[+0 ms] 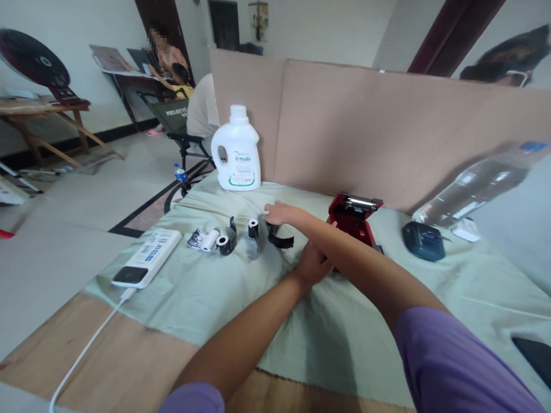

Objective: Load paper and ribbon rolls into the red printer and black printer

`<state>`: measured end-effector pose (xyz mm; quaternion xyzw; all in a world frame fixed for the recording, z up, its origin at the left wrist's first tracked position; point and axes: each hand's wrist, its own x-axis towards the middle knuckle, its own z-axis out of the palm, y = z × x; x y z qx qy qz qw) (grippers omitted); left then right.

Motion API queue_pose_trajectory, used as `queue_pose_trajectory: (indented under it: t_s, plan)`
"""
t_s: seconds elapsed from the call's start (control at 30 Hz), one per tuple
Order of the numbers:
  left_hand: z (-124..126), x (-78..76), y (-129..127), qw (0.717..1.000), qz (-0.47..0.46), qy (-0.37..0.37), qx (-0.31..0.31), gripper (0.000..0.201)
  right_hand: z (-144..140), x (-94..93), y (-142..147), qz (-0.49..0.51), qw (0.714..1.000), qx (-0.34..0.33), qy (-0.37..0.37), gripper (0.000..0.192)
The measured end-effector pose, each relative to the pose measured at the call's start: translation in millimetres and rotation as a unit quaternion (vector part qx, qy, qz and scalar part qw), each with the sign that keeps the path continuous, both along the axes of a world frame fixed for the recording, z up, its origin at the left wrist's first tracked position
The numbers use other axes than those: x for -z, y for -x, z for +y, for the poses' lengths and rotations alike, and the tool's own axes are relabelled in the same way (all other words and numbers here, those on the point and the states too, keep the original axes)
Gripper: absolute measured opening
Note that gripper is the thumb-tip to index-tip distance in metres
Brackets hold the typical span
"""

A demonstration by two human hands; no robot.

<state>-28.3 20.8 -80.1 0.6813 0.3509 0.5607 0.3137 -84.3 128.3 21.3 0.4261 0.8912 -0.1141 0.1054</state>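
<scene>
at the near left edge, a white cable (92,339) runs over bare wood of the table (120,338) to a white, flat, rectangular power bank (154,252) with a dark glossy end, lying on a pale green cloth (336,327). a flat black object (534,355) is cut off by the right edge.

the two bare forearms, in purple sleeves (451,355), cross, right over left. the left hand (314,263) is half curled against the near left side of a red, box-shaped device with a raised lid (350,221); the right forearm covers part of it, so i cannot tell how firmly it grips. the device sits on the cloth just beyond this crossing. the right hand (279,213) has its fingers bent, just above a black roll with a loose dark strip (282,241); whether it has hold of that is unclear.

left of it stand a small black roll with a white rim (253,228), another dark roll with a white ring (224,245) and a white paper roll with a printed strip (209,241).

farther back are a dark, rounded-square device (424,241), a large clear plastic bottle with a blue cap (477,186), a white handled jug (238,152) and a brown cardboard screen (365,126).
</scene>
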Motion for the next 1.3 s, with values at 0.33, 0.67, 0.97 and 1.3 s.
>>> queue_pose_trajectory:
  t_s: [0.33,0.67,0.97,1.3]
  plan:
    - [10,9.1,-6,0.999,-0.046,0.001,0.002,0.038,-36,-7.9,25,0.020,0.993,-0.114,-0.035,0.026]
    - [2,-4.2,2,0.997,0.035,-0.074,-0.017,0.039,-50,-22.0,-75,0.474,0.867,-0.005,0.154,0.025]
    - [2,-6.1,0,0.991,0.026,-0.084,-0.104,0.037,-54,-44.7,-242,0.536,0.808,0.186,0.160,0.028]
    - [20,-88.2,4,0.939,0.344,0.014,0.001,0.034,-29,-11.8,-250,0.206,0.961,0.184,-0.026,0.034]
